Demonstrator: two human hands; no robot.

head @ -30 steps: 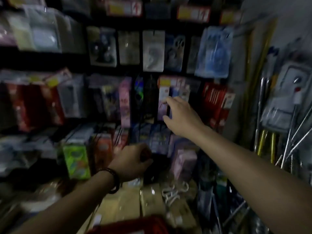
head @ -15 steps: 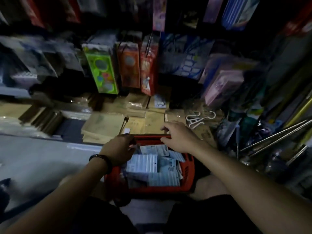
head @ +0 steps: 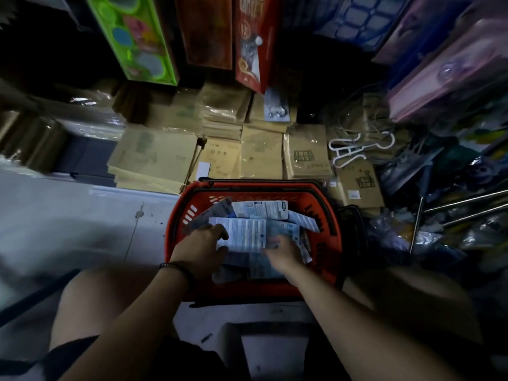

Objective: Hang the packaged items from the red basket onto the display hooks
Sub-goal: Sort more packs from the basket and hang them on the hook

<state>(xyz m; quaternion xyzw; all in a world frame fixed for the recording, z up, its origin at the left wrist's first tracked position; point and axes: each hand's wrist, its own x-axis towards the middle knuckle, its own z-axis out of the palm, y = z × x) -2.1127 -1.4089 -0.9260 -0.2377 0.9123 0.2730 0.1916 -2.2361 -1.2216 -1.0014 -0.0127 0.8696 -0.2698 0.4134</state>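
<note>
Package (head: 247, 233) topmost in red basket (head: 261, 187), lying long axis sideways; left hand (head: 199, 250) pinching its left end; right hand (head: 284, 253) blurred, grip unclear.

We count one basket (head: 176, 229). Hands: two, the left hand (head: 200, 248) and the right hand (head: 283, 251). The packets (head: 247, 232) overlap, so we make out at least five, with no exact total. Three boxes hang above: a green box (head: 134, 37), a brown box (head: 206, 28) and a red box (head: 253, 42). We see what look like two hangers (head: 357, 149), and three rods (head: 464, 199).
</note>
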